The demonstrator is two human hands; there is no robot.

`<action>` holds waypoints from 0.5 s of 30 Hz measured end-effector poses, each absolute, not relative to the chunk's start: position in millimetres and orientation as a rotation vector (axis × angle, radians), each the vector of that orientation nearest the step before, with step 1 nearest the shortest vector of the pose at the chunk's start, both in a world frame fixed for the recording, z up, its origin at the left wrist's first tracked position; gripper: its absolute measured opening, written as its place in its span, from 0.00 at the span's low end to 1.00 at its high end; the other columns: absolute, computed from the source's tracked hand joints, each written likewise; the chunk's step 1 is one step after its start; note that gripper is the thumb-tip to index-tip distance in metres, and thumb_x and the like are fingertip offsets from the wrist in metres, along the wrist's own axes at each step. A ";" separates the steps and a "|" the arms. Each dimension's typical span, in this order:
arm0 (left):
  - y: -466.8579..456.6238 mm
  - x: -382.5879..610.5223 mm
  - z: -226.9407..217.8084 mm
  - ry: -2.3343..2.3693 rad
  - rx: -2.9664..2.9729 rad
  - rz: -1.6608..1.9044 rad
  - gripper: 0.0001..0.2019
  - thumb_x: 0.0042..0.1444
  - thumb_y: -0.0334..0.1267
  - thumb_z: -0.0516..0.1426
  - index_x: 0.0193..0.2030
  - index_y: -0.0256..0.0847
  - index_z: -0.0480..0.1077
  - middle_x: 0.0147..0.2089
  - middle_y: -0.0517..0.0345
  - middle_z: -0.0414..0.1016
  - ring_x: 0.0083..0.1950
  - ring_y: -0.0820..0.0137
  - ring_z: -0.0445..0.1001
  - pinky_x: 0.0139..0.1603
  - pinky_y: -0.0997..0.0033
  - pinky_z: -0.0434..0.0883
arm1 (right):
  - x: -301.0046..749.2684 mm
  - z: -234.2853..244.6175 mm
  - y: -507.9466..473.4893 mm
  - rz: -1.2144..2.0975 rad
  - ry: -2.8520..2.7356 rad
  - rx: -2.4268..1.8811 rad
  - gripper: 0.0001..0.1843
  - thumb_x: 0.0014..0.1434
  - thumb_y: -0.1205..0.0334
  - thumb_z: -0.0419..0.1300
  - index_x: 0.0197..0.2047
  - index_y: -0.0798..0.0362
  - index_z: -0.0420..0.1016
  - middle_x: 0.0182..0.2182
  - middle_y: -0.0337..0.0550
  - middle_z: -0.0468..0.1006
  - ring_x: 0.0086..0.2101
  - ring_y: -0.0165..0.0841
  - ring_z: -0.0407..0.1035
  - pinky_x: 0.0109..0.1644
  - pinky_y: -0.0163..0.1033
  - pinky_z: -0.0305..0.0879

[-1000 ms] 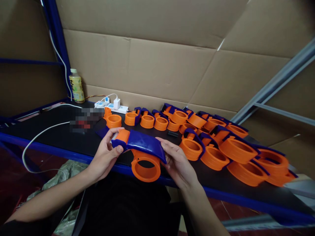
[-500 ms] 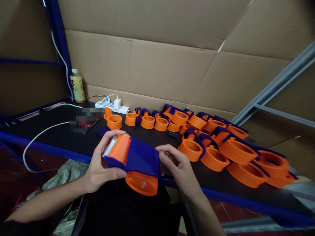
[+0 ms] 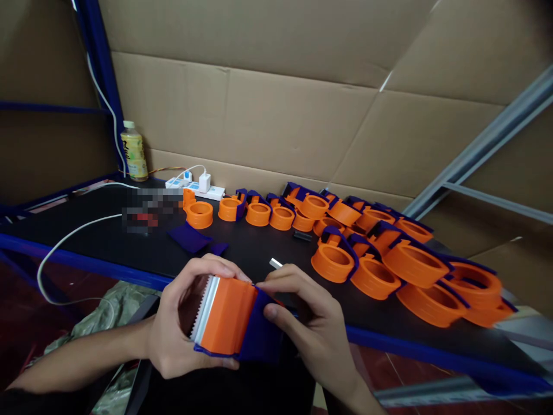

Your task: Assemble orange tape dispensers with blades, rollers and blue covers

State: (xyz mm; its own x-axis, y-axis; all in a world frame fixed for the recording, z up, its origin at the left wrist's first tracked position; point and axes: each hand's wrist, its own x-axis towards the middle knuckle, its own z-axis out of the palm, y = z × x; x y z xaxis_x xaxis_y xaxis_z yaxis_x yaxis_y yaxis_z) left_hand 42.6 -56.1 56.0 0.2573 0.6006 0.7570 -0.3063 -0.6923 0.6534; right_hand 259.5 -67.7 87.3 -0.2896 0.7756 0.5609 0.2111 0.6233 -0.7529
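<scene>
An orange and dark blue tape dispenser is between my hands, above my lap at the table's front edge. Its silver toothed blade points left. My left hand wraps round the blade end, fingers over the top and thumb underneath. The thumb and fingertips of my right hand pinch the blue cover at the right. Most of the dispenser's orange ring is hidden. A small silver piece shows just beyond my right fingers; I cannot tell if it touches them.
Several similar dispensers crowd the black table's right side, some stacked. Along the back stand more, plus an orange body near blue pieces. A black piece, power strip, white cable and drink bottle are also there.
The dispenser has come down and turned, so its blade and orange front face me more and its ring is mostly out of sight. Both hands moved lower with it.
</scene>
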 end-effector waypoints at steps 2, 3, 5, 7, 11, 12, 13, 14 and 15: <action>-56.9 42.9 53.8 0.271 1.812 1.575 0.39 0.37 0.32 0.74 0.59 0.49 0.68 0.51 0.45 0.75 0.52 0.47 0.75 0.55 0.42 0.71 | 261.7 88.5 -68.5 0.646 -1.819 -0.802 0.09 0.58 0.64 0.68 0.43 0.43 0.83 0.37 0.43 0.79 0.38 0.37 0.73 0.44 0.43 0.69; -57.6 43.3 52.7 0.269 1.831 1.595 0.39 0.37 0.32 0.74 0.59 0.50 0.68 0.51 0.45 0.76 0.52 0.46 0.75 0.54 0.41 0.72 | 262.8 89.2 -69.6 0.623 -1.821 -0.800 0.09 0.58 0.63 0.68 0.43 0.43 0.83 0.37 0.43 0.79 0.39 0.38 0.73 0.45 0.44 0.69; -59.1 45.0 50.6 0.261 1.858 1.636 0.39 0.38 0.32 0.73 0.59 0.50 0.69 0.51 0.45 0.77 0.52 0.45 0.76 0.53 0.40 0.72 | 263.9 90.6 -72.9 0.600 -1.827 -0.790 0.09 0.59 0.64 0.67 0.43 0.43 0.82 0.37 0.44 0.79 0.40 0.39 0.73 0.45 0.45 0.69; -60.7 47.9 49.0 0.251 1.853 1.672 0.37 0.38 0.32 0.74 0.58 0.50 0.71 0.50 0.45 0.78 0.51 0.45 0.77 0.52 0.39 0.73 | 263.4 91.6 -76.5 0.605 -1.827 -0.786 0.09 0.59 0.64 0.67 0.43 0.44 0.82 0.38 0.44 0.79 0.40 0.39 0.72 0.44 0.44 0.69; -59.8 54.0 46.6 0.256 1.778 1.738 0.33 0.39 0.34 0.74 0.55 0.48 0.73 0.48 0.45 0.79 0.49 0.47 0.78 0.52 0.41 0.74 | 259.8 91.8 -79.8 0.632 -1.792 -0.815 0.08 0.60 0.65 0.66 0.43 0.45 0.81 0.38 0.43 0.79 0.39 0.37 0.72 0.45 0.43 0.69; -58.2 54.6 46.0 0.255 1.780 1.752 0.32 0.40 0.34 0.73 0.54 0.47 0.74 0.48 0.45 0.79 0.49 0.48 0.78 0.52 0.41 0.74 | 259.0 91.7 -79.5 0.641 -1.783 -0.818 0.07 0.60 0.64 0.66 0.43 0.46 0.80 0.37 0.43 0.79 0.39 0.37 0.72 0.45 0.42 0.68; -56.0 54.7 45.4 0.215 1.820 1.760 0.31 0.40 0.35 0.73 0.54 0.47 0.74 0.47 0.46 0.80 0.48 0.49 0.79 0.52 0.42 0.74 | 258.4 91.5 -78.9 0.647 -1.777 -0.814 0.06 0.60 0.64 0.66 0.42 0.46 0.80 0.37 0.43 0.78 0.38 0.36 0.72 0.45 0.42 0.68; -53.4 54.2 45.0 0.158 1.876 1.767 0.32 0.40 0.36 0.74 0.54 0.46 0.73 0.48 0.45 0.80 0.48 0.50 0.79 0.52 0.43 0.75 | 258.0 91.2 -78.0 0.651 -1.771 -0.808 0.06 0.60 0.64 0.66 0.41 0.47 0.80 0.37 0.42 0.78 0.38 0.36 0.72 0.45 0.42 0.68; -50.6 53.4 44.6 0.109 1.930 1.769 0.32 0.40 0.37 0.73 0.55 0.44 0.73 0.48 0.45 0.80 0.48 0.50 0.79 0.52 0.43 0.75 | 257.8 90.9 -77.0 0.654 -1.770 -0.797 0.05 0.60 0.65 0.66 0.41 0.47 0.80 0.36 0.42 0.78 0.38 0.35 0.71 0.45 0.41 0.68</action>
